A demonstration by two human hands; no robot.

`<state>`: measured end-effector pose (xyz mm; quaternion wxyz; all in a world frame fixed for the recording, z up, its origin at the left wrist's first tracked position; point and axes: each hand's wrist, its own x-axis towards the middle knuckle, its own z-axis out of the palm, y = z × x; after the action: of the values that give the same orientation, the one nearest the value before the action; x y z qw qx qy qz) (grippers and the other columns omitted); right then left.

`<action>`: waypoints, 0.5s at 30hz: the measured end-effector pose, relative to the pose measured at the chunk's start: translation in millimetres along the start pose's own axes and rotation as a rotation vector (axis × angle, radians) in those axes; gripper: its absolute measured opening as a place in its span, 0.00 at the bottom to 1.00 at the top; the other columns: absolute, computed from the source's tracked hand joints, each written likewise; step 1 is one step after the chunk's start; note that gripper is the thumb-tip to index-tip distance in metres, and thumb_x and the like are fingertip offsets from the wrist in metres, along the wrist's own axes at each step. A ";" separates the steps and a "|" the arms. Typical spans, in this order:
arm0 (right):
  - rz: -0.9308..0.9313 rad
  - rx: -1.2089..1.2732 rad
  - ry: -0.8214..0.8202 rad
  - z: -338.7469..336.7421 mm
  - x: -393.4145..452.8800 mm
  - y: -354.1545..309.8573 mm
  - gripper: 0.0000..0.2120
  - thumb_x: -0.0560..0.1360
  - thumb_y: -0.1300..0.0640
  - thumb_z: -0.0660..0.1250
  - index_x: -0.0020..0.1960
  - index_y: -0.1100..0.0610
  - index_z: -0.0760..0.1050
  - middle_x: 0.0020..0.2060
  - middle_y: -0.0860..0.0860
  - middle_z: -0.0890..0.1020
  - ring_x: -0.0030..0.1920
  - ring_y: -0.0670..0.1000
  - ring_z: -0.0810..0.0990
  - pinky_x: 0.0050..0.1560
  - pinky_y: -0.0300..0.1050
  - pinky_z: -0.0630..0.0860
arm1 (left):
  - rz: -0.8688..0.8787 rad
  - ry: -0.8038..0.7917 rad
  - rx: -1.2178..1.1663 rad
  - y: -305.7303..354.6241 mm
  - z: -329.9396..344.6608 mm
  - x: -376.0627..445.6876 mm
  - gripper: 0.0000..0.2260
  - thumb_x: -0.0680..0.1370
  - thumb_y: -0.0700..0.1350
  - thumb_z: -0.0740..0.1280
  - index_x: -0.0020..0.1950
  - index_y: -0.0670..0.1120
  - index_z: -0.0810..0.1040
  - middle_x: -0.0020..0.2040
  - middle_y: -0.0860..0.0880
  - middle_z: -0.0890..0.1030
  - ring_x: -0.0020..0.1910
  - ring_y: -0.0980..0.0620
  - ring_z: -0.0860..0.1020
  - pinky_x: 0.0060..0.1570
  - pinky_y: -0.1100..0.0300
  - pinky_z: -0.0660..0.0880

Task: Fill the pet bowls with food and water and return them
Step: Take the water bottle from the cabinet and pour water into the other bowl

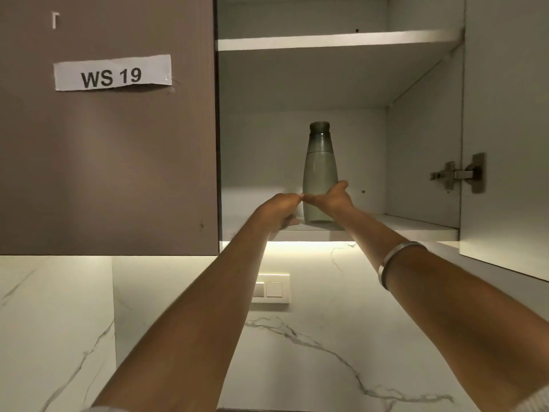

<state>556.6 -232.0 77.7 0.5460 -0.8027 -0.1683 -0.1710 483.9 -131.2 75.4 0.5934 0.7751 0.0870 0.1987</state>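
Head view, the only one, looks up into an open wall cupboard (421,144) above a marbled backsplash (297,337), and both bare arms are stretched up toward its lower shelf (416,226). A tall grey-green bottle (320,171) with a darker cap stands upright on that shelf, toward the front and roughly in the middle of the opening, with nothing else beside it. The left hand (277,211) is at the bottle's lower left, its fingers curled loosely inward; the thumb tip meets the other hand's fingertips in front of the bottle, and whether this hand actually presses on the bottle I cannot tell. The right hand (332,197) comes in from the right with its fingers spread fairly wide and cupped against the front of the bottle's lower body, touching or all but touching it; a firm grasp is not evident. A metal bangle (399,264) sits on the right forearm. To the left, the neighbouring door (107,129) is closed and carries a paper label (112,73) reading "WS 19"; the open door (505,129) hangs at the right on its hinge (457,175). No pet bowls appear anywhere here. My reading is that this is the fetching step for the water part of the job: getting the bottle down. The next move calls for closing both hands round the lower body, lifting it clear of the shelf edge while keeping it upright, and bringing it down past the open door.
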 end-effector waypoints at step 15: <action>-0.094 0.033 0.066 0.9 -1.5 -0.7 0.43 0.64 0.44 0.77 0.68 0.57 0.57 0.63 0.58 0.72 0.59 0.60 0.75 0.57 0.54 0.76 | 0.068 -0.065 -0.108 -1.7 -3.1 -4.5 0.20 0.84 0.51 0.59 0.70 0.39 0.69 0.64 0.39 0.76 0.56 0.44 0.79 0.52 0.55 0.78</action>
<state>555.0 -231.0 77.2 0.5557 -0.7787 -0.1905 -0.2202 478.7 -129.7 73.6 0.6296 0.7507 0.0303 0.1980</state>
